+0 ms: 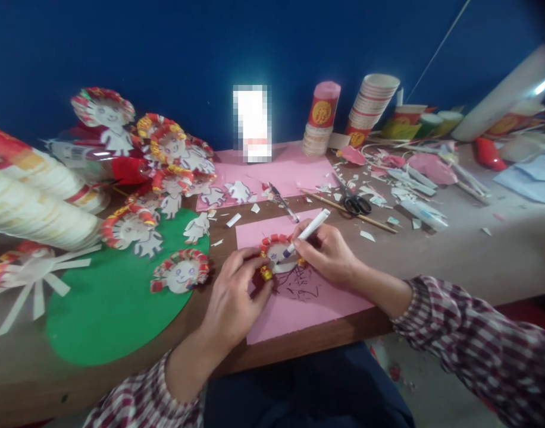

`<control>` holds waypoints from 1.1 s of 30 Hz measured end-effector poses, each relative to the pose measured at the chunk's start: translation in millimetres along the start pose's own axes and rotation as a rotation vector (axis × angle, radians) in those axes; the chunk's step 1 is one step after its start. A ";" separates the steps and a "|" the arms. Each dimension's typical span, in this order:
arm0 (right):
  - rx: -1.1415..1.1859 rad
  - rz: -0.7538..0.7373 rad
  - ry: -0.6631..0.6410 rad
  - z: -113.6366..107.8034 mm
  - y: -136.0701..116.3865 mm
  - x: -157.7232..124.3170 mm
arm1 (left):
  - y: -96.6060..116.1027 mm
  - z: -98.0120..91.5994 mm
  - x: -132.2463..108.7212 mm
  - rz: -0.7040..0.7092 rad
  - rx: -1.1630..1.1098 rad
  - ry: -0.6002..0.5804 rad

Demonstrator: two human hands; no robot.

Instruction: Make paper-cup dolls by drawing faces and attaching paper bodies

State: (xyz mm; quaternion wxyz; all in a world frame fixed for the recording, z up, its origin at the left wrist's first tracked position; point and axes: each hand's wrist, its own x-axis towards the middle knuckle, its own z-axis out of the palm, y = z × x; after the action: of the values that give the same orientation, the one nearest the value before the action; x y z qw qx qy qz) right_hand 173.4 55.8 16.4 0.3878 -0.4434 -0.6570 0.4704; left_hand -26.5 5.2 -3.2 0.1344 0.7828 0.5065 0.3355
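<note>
On a pink sheet (330, 303) lies a small paper-cup face (269, 242) with a curled red and yellow rim. My left hand (234, 294) pinches the left side of its rim between thumb and fingers. My right hand (332, 254) grips a white marker (315, 224), whose dark tip meets the face near some drawn lines. Dark scribbles cover the sheet just below the face. To the left, a similar face (179, 277) with drawn eyes and a smile rests at the edge of a green paper piece (116, 321).
Black scissors (358, 204), a pen (284, 202) and a thin wooden stick (377, 222) lie beyond my hands among paper scraps. Stacked paper cups (371, 107) stand at the back. More cups (40, 202) and several finished-looking paper figures (116, 119) crowd the left.
</note>
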 end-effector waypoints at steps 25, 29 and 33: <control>0.010 -0.002 0.031 2.0 0.3 1.0 | -1.3 0.6 0.0 -0.004 -0.013 -0.003; 0.054 -0.007 0.036 2.3 3.8 1.7 | -1.4 0.6 -0.1 -0.007 -0.007 0.004; 0.095 -0.010 0.071 3.5 6.2 2.7 | -1.2 0.3 0.0 -0.005 -0.012 0.014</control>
State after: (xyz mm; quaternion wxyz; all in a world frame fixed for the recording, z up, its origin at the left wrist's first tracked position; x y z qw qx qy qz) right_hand 170.6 58.4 9.8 0.4339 -0.4378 -0.6219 0.4830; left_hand -27.2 5.8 -4.0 0.1363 0.7785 0.5071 0.3437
